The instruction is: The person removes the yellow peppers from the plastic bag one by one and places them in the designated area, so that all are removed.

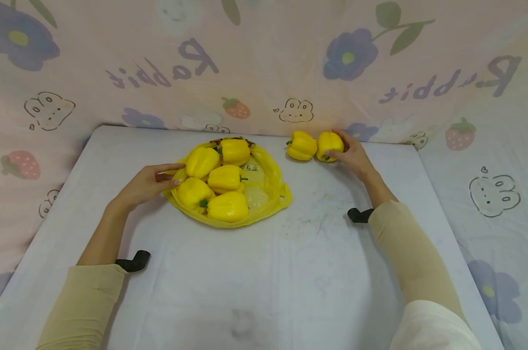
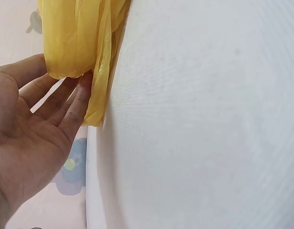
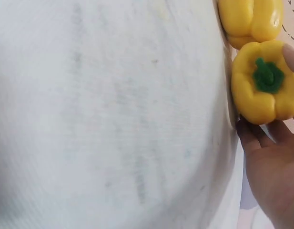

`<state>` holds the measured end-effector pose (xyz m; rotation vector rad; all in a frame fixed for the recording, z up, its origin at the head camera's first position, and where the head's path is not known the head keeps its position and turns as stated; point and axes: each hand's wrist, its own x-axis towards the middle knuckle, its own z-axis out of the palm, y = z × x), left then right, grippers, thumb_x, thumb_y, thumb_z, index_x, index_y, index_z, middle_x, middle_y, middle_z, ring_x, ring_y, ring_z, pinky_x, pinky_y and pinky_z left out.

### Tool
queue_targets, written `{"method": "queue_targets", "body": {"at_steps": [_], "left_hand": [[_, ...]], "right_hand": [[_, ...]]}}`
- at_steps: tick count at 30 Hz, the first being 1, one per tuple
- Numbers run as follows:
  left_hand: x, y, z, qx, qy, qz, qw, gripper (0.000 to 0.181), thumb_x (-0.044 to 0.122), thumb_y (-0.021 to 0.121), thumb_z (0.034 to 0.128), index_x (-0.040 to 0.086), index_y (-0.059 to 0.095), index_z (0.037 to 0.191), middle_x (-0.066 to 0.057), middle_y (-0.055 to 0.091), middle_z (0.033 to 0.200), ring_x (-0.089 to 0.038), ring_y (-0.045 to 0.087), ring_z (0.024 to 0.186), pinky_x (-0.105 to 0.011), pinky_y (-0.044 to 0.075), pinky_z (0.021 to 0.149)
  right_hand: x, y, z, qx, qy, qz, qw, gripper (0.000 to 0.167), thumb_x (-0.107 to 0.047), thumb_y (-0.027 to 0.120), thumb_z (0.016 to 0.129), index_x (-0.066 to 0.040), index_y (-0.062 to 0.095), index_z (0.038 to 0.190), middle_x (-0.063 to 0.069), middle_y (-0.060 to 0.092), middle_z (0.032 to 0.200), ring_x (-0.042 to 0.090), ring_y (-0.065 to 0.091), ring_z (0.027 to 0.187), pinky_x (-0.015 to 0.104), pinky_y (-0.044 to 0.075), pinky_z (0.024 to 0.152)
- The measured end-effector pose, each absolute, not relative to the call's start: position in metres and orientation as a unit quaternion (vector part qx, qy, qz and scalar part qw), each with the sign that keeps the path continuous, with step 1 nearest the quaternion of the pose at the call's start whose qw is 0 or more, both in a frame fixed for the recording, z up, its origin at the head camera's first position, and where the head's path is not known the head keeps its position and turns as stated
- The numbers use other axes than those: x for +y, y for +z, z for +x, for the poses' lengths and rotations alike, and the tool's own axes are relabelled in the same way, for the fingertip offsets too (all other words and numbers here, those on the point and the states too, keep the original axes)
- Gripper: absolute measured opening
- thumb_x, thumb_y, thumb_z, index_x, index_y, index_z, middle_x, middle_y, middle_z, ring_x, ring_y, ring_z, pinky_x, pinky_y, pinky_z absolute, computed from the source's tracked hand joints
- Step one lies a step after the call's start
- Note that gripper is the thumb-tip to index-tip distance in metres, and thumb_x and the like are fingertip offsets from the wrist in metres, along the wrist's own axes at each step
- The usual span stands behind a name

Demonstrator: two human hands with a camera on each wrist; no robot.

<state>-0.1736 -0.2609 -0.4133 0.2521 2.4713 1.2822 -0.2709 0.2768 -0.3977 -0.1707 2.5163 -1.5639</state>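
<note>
- Right hand (image 1: 353,156): grip pinching one yellow pepper (image 1: 328,144), thumb against fingers, near the far edge of the bench (image 1: 202,291).
- Second pepper (image 1: 301,145): just left of it, untouched.
- Left hand (image 1: 143,185): grip holding side of yellow bag (image 1: 271,167).
- Bag lies open on bench; five bagged peppers (image 1: 225,179) visible inside.

Peppers (image 1: 225,179) lie in a bag (image 1: 273,170) on the table (image 1: 246,291); right of it, two more peppers (image 1: 301,146) sit by the back edge.
</note>
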Motion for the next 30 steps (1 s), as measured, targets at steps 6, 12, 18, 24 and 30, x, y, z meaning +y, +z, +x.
{"method": "queue_targets", "body": {"at_steps": [6,12,18,24,30], "left_hand": [[-0.2612,-0.4150,-0.1738,0.874,0.446,0.089,0.172,0.055,0.028,0.063,0.0991,0.011,0.047,0.149,-0.019,0.037,0.155,-0.046,0.042,0.134,-0.038,0.049,0.091],[-0.2617,-0.4169,-0.1743,0.874,0.446,0.087,0.174,0.054,0.027,0.063,0.0994,0.011,0.046,0.149,-0.019,0.036,0.156,-0.046,0.041,0.135,-0.047,0.047,0.095],[-0.2607,-0.4158,-0.1755,0.874,0.445,0.085,0.176,0.054,0.027,0.062,0.0996,0.012,0.046,0.149,-0.019,0.035,0.156,-0.047,0.041,0.135,-0.052,0.046,0.097],[-0.2598,-0.4133,-0.1753,0.875,0.445,0.085,0.174,0.054,0.027,0.063,0.0994,0.012,0.047,0.149,-0.019,0.036,0.156,-0.046,0.042,0.135,-0.041,0.049,0.093],[-0.2615,-0.4136,-0.1749,0.874,0.446,0.082,0.176,0.054,0.027,0.063,0.0991,0.012,0.047,0.149,-0.019,0.037,0.155,-0.045,0.043,0.134,-0.028,0.051,0.081]], "right_hand": [[0.2757,-0.3932,-0.2695,0.849,-0.513,-0.039,0.119,0.078,-0.015,0.069,0.093,-0.010,0.027,0.158,0.012,0.023,0.163,0.030,0.027,0.145,0.044,0.020,0.119],[0.2762,-0.3976,-0.2705,0.845,-0.519,-0.035,0.120,0.081,-0.016,0.069,0.093,-0.011,0.022,0.159,0.014,0.023,0.163,0.030,0.026,0.146,0.043,0.020,0.119],[0.2747,-0.3951,-0.2667,0.841,-0.530,-0.037,0.102,0.078,-0.014,0.069,0.093,-0.008,0.026,0.157,0.014,0.027,0.161,0.029,0.028,0.145,0.041,0.022,0.118],[0.2734,-0.3897,-0.2630,0.844,-0.531,-0.039,0.062,0.071,-0.015,0.070,0.093,-0.006,0.035,0.154,0.012,0.034,0.159,0.026,0.033,0.144,0.037,0.026,0.117],[0.2717,-0.3889,-0.2642,0.829,-0.554,-0.075,-0.006,0.060,-0.009,0.070,0.091,0.003,0.046,0.145,0.018,0.044,0.151,0.030,0.039,0.141,0.040,0.027,0.116]]}}
